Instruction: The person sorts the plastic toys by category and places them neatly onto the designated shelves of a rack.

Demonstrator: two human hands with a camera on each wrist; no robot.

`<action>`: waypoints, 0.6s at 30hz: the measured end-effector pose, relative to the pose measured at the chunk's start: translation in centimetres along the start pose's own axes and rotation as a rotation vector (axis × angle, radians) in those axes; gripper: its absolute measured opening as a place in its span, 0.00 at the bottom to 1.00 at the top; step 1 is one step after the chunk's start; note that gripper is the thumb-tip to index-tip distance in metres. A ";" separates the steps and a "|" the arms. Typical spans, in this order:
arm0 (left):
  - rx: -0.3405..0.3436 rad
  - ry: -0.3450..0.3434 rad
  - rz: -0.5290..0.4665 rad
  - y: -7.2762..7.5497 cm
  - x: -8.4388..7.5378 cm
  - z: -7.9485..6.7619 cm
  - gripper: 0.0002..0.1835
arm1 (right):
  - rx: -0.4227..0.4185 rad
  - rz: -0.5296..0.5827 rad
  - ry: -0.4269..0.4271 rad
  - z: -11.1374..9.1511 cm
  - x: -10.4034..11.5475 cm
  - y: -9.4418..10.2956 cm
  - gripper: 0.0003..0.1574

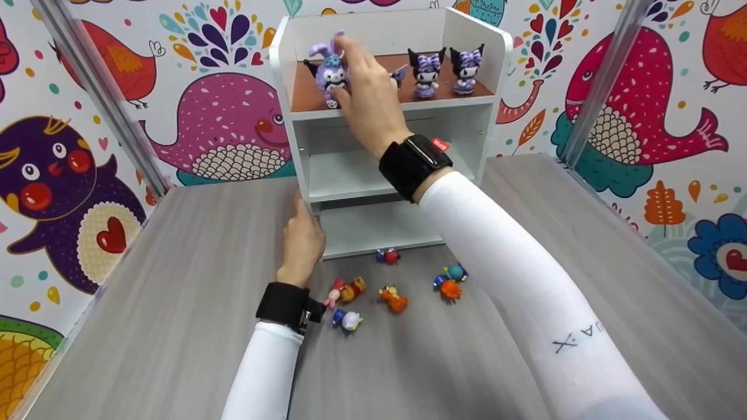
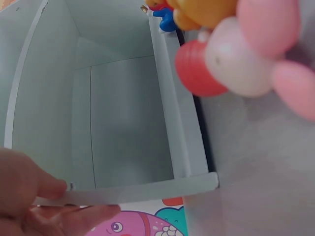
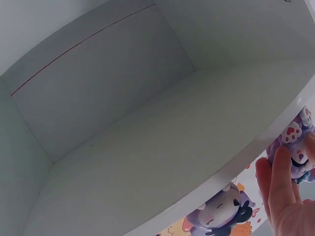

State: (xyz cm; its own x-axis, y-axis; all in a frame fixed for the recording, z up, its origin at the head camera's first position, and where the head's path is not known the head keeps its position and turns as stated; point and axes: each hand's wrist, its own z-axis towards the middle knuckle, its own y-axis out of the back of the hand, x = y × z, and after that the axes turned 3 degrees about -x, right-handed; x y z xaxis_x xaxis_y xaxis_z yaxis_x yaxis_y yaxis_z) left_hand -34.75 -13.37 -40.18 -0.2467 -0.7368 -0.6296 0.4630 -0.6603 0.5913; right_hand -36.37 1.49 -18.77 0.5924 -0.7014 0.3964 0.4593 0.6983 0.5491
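On the top tier of a small white shelf unit (image 1: 373, 189), my right hand (image 1: 373, 96) pinches a purple rabbit-eared figurine (image 1: 331, 76) at the left end. Its pawed feet and face show between my fingers in the right wrist view. Further right stand two black-eared figurines, one (image 1: 426, 73) beside the other (image 1: 465, 70). A third figurine (image 1: 398, 76) is mostly hidden behind my right hand. Low down, my left hand (image 1: 302, 242) grips the front edge of the unit's left side panel (image 2: 142, 192), thumb inside and fingers outside.
Several toy figurines lie on the grey table before the unit: a pink one (image 1: 334, 293), a yellow bear (image 1: 352, 289), a white-headed one (image 1: 349, 319), an orange one (image 1: 394, 298) and a red-blue one (image 1: 388, 255). Patterned walls (image 1: 233, 128) enclose the table.
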 end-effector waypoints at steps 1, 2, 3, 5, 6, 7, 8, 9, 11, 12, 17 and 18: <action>-0.001 -0.003 -0.001 0.0 0.0 0.0 0.25 | 0.004 -0.005 -0.007 0.0 0.0 0.0 0.35; -0.003 -0.004 -0.003 -0.1 0.0 -0.1 0.25 | 0.005 -0.009 -0.012 0.0 0.0 0.0 0.35; -0.004 -0.004 -0.004 -0.1 0.0 -0.1 0.25 | 0.008 -0.012 -0.016 0.0 0.1 0.0 0.35; -0.002 -0.001 -0.007 -0.1 0.0 -0.1 0.25 | 0.018 -0.023 -0.024 -0.1 0.1 0.0 0.34; -0.001 0.002 -0.007 -0.1 0.0 -0.2 0.26 | 0.021 -0.029 -0.025 -0.1 0.0 0.0 0.35; 0.001 0.002 -0.007 -0.1 0.0 -0.2 0.26 | 0.027 -0.039 -0.025 -0.1 0.0 0.1 0.35; 0.000 0.000 -0.007 -0.1 0.0 -0.2 0.27 | 0.029 -0.042 -0.022 -0.2 0.0 0.1 0.35; 0.002 -0.002 -0.008 -0.1 -0.1 -0.3 0.27 | 0.031 -0.044 -0.017 -0.2 -0.1 0.2 0.35; 0.000 -0.011 -0.011 -0.1 -0.1 -0.3 0.29 | 0.029 -0.049 -0.005 -0.3 -0.2 0.3 0.36; -0.002 -0.017 -0.008 0.0 -0.2 -0.3 0.29 | 0.026 -0.054 0.004 -0.4 -0.3 0.4 0.36; -0.008 -0.024 0.000 0.1 -0.1 -0.2 0.31 | 0.031 -0.090 0.078 -1.0 -0.6 1.1 0.37; -0.007 -0.022 0.002 0.1 -0.1 -0.2 0.30 | 0.028 -0.095 0.104 -1.3 -0.6 1.2 0.36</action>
State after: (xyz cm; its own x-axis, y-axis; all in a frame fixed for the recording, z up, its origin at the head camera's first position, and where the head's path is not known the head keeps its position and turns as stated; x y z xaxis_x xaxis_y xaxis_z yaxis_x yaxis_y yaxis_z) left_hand -34.54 -13.35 -40.19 -0.2646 -0.7409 -0.6174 0.4690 -0.6582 0.5889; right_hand -35.36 2.95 -19.30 0.6130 -0.7446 0.2642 0.4987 0.6240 0.6016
